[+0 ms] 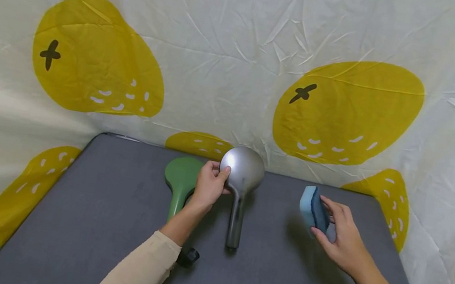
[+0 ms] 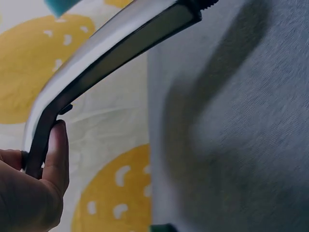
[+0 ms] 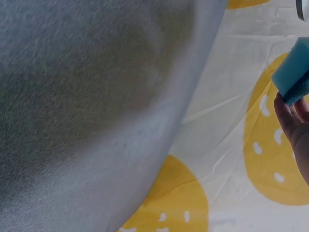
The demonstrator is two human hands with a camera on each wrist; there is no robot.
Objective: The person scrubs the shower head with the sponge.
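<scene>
Closest to the camera are the two cream-sleeved forearms stretching out over the dark grey fabric-covered table (image 1: 100, 241), so you're basically looking down someone's arms. The left hand (image 1: 208, 187) has its fingers curled round the rim of the round head of a silver-grey metal shower head (image 1: 242, 175), tipping that end up while the long handle slopes down toward the person and its end seems to rest on the table; the left wrist view shows the thumb (image 2: 55, 154) pressed against the edge of the head. The right hand (image 1: 341, 235) pinches a light blue sponge with a dark blue scrubbing layer (image 1: 313, 210) between thumb and fingers, held up off the table and well to the right of the shower head, not touching it. A green plastic shower head (image 1: 180, 179) lies flat just left of the left hand, untouched. My read: this is the getting-ready bit of a wipe-down, one hand steadying and the sponge not yet on the metal. Next the sponge would need to come across to the left and meet the tilted head while the left grip stays firm. Behind it all hangs a white sheet with yellow fruit blobs (image 1: 100, 58).
</scene>
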